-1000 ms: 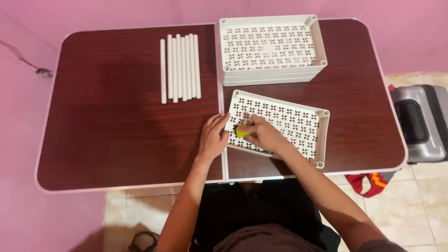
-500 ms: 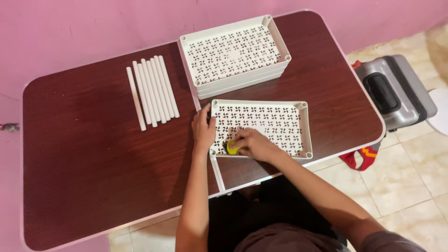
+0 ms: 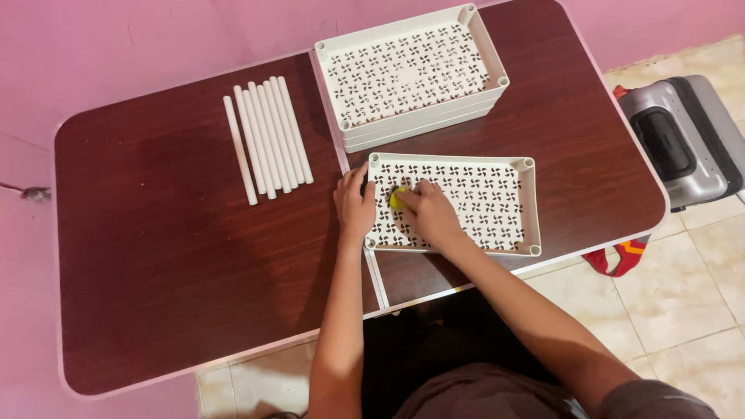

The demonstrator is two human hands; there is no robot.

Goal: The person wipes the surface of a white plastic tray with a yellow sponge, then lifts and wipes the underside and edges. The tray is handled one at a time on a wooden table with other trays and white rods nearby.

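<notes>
Item: white perforated tray [image 3: 497,203], flat on the dark wood table [image 3: 171,264], at 5 o'clock from the white rods [image 3: 268,140]. Left hand [image 3: 354,203] clamps its 9 o'clock rim, steadying it; right hand [image 3: 431,219] pinches a yellow pad [image 3: 398,199] against the floor. Stacked trays [image 3: 411,74] at 12 o'clock.

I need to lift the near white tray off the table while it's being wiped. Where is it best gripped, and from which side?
Probably the right short wall of the near tray, approached from the right. That raised rim offers a grip and stands free, whereas the left hand holds the left edge and the right hand presses a yellow pad inside.
</notes>
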